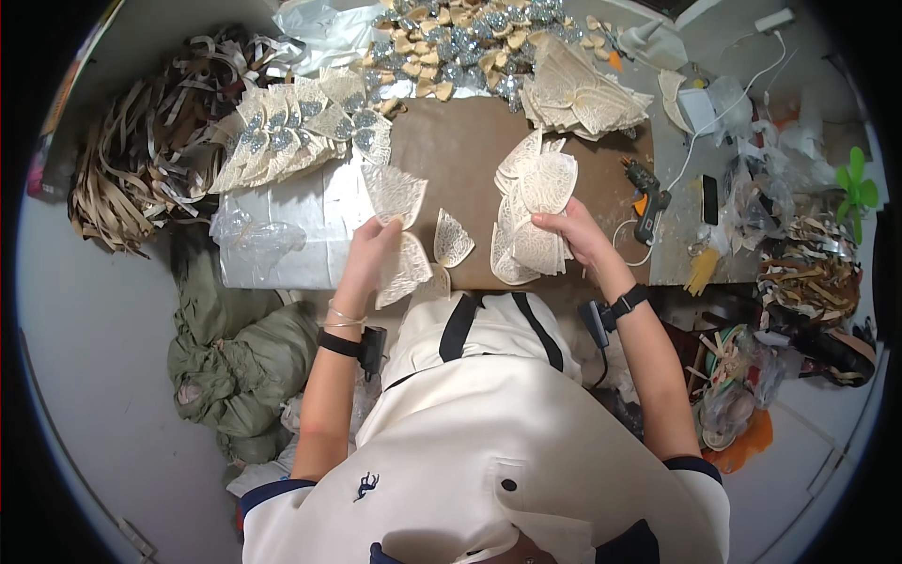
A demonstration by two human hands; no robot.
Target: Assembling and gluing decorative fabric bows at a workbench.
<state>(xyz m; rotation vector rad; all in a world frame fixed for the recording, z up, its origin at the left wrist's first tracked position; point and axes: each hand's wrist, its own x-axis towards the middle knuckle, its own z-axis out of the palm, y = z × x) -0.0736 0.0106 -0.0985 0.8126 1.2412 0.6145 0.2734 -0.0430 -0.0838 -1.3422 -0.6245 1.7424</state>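
Observation:
My left hand (374, 246) pinches the narrow waist of a cream, lacy-patterned bow-shaped piece (396, 193), whose two wide ends fan out above and below my fingers. In my right hand (581, 235) is a thick stack of similar cream bow-shaped pieces (528, 221), gripped at its right side with the thumb on top. Between the hands, near the table's front edge, lies one loose cream piece (453, 241); its lower end is partly over the edge. Under the stack, my right fingers are mostly hidden.
Behind my right hand sits a larger pile of cream pieces (583, 89). Finished-looking pieces with silver glitter (296, 127) overlap at back left; small tan and glitter bows (451, 47) heap at the back. A glue gun (646, 199) with its cord and a phone (709, 199) lie right.

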